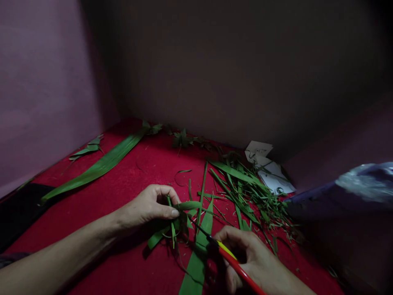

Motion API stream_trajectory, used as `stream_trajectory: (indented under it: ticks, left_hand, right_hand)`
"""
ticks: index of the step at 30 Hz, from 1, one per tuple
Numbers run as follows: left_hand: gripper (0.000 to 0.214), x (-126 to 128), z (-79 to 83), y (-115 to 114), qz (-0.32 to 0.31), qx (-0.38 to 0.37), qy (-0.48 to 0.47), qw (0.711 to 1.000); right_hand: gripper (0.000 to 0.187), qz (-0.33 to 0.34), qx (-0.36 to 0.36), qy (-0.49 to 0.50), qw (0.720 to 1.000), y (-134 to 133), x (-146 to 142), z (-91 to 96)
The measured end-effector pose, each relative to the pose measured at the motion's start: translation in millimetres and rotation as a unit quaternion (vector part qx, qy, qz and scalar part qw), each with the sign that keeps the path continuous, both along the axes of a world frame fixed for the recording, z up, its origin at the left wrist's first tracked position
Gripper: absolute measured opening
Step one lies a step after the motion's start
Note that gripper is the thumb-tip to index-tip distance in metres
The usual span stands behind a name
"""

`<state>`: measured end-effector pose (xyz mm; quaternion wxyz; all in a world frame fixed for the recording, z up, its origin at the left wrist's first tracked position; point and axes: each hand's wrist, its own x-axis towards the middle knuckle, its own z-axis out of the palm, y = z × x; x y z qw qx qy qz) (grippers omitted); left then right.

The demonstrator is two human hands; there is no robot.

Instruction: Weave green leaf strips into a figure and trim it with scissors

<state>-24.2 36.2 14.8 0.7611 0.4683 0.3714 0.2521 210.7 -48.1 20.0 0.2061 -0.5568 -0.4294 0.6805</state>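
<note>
My left hand [150, 207] pinches a folded green leaf strip [184, 206] between thumb and fingers, low over the red cloth [144, 164]. My right hand [254, 260] grips a tool with a red and yellow handle [236, 264]; its thin dark tip [196, 224] points up-left at the folded leaf. A wide flat leaf piece [199, 254] lies on the cloth between my two hands. Loose ends of the folded strip hang below my left fingers.
A long broad leaf [98, 166] lies at the left on the cloth. A heap of thin leaf cuttings [248, 190] sits at the right, with white paper [270, 172] behind it. Dark walls close in at the back; a bluish bundle [353, 192] lies at the right.
</note>
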Motion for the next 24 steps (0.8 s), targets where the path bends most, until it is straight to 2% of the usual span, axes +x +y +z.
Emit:
stream_trajectory:
  ticks: [6,11,16,24]
  left_hand:
    - [0.017,-0.7,0.8,-0.1,-0.003,0.0,0.0,1.0]
    - [0.016,-0.7,1.9,1.3,-0.003,0.005,0.009,1.0]
    - [0.017,-0.3,1.0,1.3,-0.003,0.003,0.004,1.0]
    - [0.016,1.5,2.0,0.0,-0.008,0.007,0.004,1.0]
  right_hand:
    - [0.032,-0.006,-0.01,0.009,1.0,-1.9,1.8,-2.9]
    - [0.031,-0.018,0.025,0.015,0.999,-2.6,-0.1,-4.1]
    - [0.033,-0.006,-0.027,0.027,0.999,-1.7,-3.2,3.3]
    - [0.029,0.013,0.008,0.018,1.0,-4.3,-0.2,-1.0]
